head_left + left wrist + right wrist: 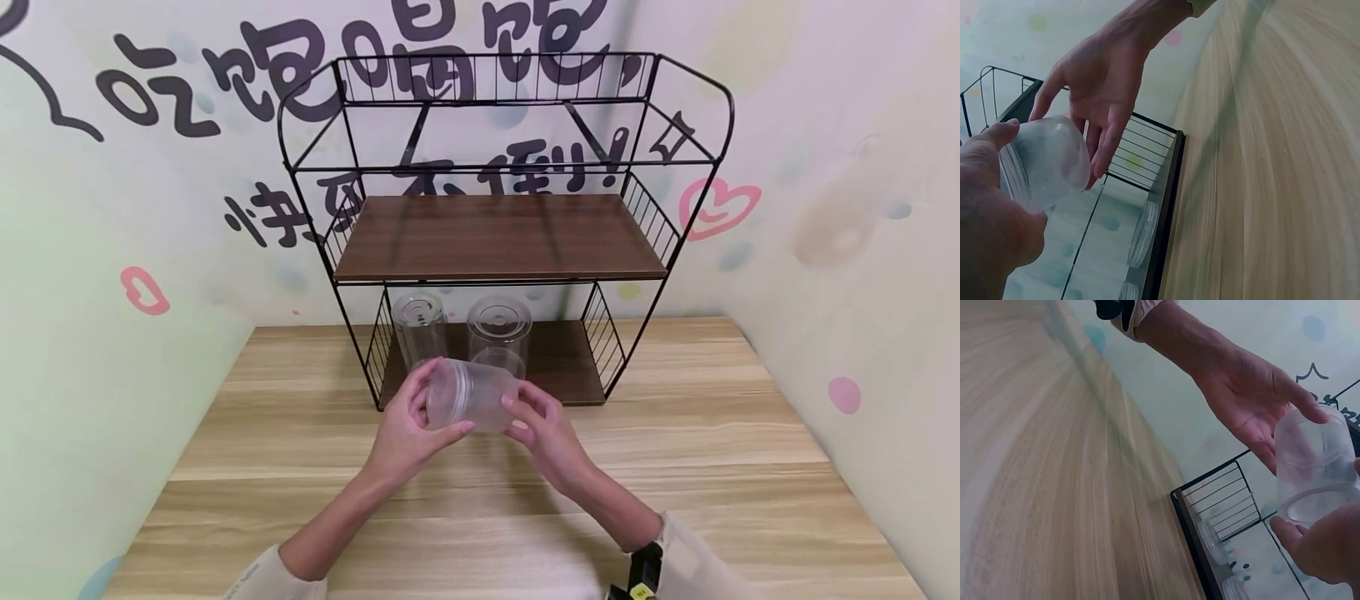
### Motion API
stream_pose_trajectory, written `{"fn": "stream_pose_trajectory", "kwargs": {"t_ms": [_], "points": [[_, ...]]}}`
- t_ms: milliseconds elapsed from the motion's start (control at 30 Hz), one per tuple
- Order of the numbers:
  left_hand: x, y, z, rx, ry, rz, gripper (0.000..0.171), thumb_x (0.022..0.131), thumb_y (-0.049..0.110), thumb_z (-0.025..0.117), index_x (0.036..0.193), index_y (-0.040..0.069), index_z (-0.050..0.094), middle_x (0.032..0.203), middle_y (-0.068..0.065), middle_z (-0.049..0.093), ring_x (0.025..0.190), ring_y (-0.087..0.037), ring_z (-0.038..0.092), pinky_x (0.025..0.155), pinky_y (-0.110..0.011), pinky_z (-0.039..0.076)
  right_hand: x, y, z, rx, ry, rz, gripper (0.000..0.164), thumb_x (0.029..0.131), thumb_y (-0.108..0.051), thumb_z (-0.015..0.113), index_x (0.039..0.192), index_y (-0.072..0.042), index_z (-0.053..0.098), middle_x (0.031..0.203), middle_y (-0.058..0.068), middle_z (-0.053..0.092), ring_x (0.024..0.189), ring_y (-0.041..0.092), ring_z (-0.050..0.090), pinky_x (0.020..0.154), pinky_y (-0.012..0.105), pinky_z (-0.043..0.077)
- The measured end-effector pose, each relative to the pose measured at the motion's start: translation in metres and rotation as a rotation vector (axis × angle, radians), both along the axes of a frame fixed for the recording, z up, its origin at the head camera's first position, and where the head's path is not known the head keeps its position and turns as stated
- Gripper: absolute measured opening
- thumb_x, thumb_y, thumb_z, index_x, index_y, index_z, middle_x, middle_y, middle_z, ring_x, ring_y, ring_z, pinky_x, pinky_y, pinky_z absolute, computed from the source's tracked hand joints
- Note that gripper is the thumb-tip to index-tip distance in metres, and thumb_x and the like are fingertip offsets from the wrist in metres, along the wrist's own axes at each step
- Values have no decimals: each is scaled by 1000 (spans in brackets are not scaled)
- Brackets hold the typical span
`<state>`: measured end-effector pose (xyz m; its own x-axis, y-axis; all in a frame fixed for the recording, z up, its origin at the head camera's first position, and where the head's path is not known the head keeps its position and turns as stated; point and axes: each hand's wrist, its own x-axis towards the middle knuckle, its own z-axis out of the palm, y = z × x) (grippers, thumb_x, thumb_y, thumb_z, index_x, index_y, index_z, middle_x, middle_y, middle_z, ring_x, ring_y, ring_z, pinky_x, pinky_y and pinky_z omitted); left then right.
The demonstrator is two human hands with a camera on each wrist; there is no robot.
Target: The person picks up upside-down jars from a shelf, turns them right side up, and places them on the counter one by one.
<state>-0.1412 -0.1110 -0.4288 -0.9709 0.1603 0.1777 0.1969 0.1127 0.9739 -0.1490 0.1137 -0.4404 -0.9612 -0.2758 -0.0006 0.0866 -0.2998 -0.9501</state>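
A translucent, frosted plastic jar lies on its side in the air, in front of the shelf rack. Ridged rings circle it near its left end. My left hand grips that ringed end, thumb along the lower front and fingers behind. At the other end, my right hand holds the jar's base between thumb and fingers. In the left wrist view, the right hand's fingers extend past the jar's base. The right wrist view shows the left thumb lying over the ringed end.
A black wire rack with a brown middle shelf stands against the wall. On its brown bottom shelf stand a tall clear container, a wider one and a smaller one. Below is a wood-grain table.
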Motion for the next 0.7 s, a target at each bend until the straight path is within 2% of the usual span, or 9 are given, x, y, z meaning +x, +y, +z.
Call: {"fn": "stream_pose_trajectory", "kwargs": {"t_ms": [100,167,333,467,567,700], "points": [[-1,-6,-1,-30,-10,1,100,80,12,93,163,13,36,162,-12,46,144,-33,52,110,-47,55,2,7,-1,178,57,-14,55,102,-14,66,150,5,50,138,17,62,125,23,62,103,30,58],[-1,-11,-3,-40,-19,-2,99,81,12,93,163,14,37,160,-13,48,141,-33,55,105,-42,58,3,12,-1,303,127,-14,60,101,-17,70,154,2,49,145,19,61,131,29,60,107,32,56],[-1,-23,-4,-67,-26,4,97,81,13,93,161,15,39,153,-17,54,134,-35,60,96,-35,61,7,25,3,450,296,-6,65,99,-18,75,156,-2,48,152,18,57,141,38,54,116,45,50],[0,-34,-4,-138,-40,35,96,81,19,94,160,17,40,154,-16,51,137,-36,58,101,-41,60,11,38,7,539,379,-27,69,96,-18,80,157,-6,48,157,15,53,144,39,51,117,41,48],[1,-43,-2,-195,-65,57,98,80,23,94,161,18,39,156,-16,49,139,-39,56,103,-48,59,14,49,12,630,460,-54,73,94,-19,82,157,-4,47,158,15,51,143,38,52,118,39,47],[2,-56,0,-269,-88,76,100,81,27,94,163,18,37,159,-18,47,144,-43,51,108,-57,55,17,65,24,739,547,-93,77,93,-19,83,158,-3,46,161,15,49,138,38,57,117,42,47]]}}
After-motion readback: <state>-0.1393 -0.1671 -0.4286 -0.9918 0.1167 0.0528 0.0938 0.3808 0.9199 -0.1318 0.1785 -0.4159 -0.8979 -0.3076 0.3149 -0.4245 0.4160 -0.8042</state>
